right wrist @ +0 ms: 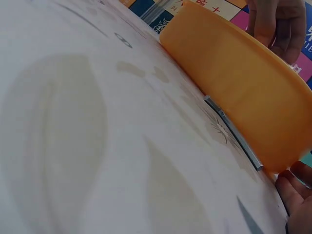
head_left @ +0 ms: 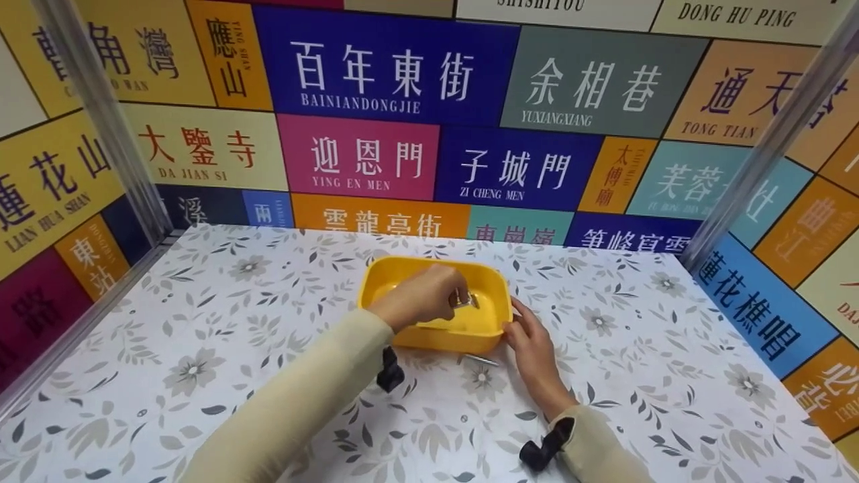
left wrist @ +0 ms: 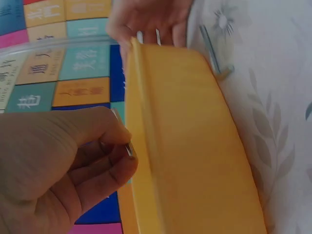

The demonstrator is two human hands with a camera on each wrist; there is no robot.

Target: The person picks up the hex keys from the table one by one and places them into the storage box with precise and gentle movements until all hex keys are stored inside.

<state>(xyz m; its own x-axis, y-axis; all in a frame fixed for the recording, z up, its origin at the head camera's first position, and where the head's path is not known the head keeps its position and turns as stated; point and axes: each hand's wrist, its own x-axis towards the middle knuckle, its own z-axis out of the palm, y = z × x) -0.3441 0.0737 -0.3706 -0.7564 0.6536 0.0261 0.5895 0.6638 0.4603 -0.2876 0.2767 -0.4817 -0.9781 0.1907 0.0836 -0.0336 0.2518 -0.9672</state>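
A yellow rectangular container [head_left: 436, 341] stands on the table, its open side up. Over its inside, my left hand [head_left: 429, 292] pinches a small shiny metal piece [left wrist: 129, 148] between thumb and fingers; its exact kind is too small to tell. More bright metal [head_left: 464, 302] shows below those fingers in the head view. At the container's right end, my right hand [head_left: 533, 349] grips the wall, with its fingers at the corner. A thin metal rod [right wrist: 236, 134] lies on the cloth along the container's near side, apart from both hands.
A white cloth with grey leaves and flowers [head_left: 248, 322] covers the table. Behind it stands a wall of coloured name panels [head_left: 362, 157]. Metal posts rise at the back left [head_left: 111, 121] and back right [head_left: 758, 141] corners.
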